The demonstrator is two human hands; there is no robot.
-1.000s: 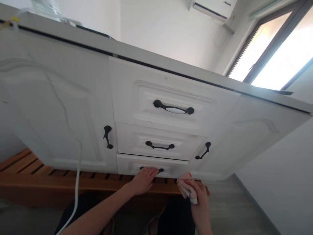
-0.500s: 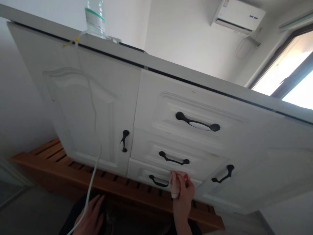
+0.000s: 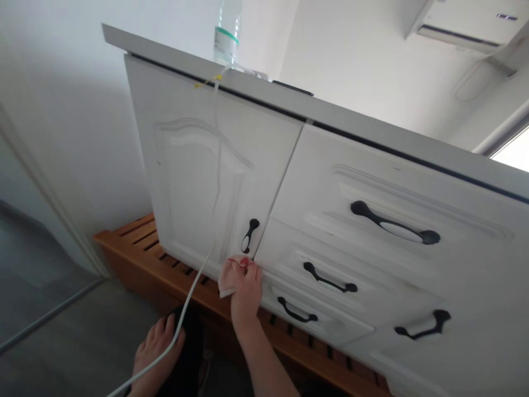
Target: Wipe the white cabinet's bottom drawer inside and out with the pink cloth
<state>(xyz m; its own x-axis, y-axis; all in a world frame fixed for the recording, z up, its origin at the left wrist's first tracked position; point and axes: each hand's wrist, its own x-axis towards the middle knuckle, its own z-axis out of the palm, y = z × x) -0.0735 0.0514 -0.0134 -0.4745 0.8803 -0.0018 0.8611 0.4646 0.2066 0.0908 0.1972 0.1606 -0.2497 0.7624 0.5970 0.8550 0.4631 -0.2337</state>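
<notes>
In the head view, my right hand (image 3: 247,292) is closed on a pale pink cloth (image 3: 227,277) with a red patch. It presses the cloth to the lower right corner of the white cabinet door (image 3: 188,187), just below its black-and-white handle (image 3: 250,236). My left hand (image 3: 156,347) lies flat over my dark-clothed knee, fingers stretched out and holding nothing. A white cable (image 3: 194,284) hangs down from the cabinet top and passes in front of this hand.
White drawers with black handles (image 3: 329,278) are right of the door. The cabinet stands on a slatted orange-brown wooden base (image 3: 136,259). A clear bottle with a green band (image 3: 227,41) and a dark flat object (image 3: 292,88) rest on the cabinet top (image 3: 165,49).
My right hand has moved the cloth left, from the bottom drawer's handle to the door's lower corner. My view has turned left. My left hand still rests on the knee.
</notes>
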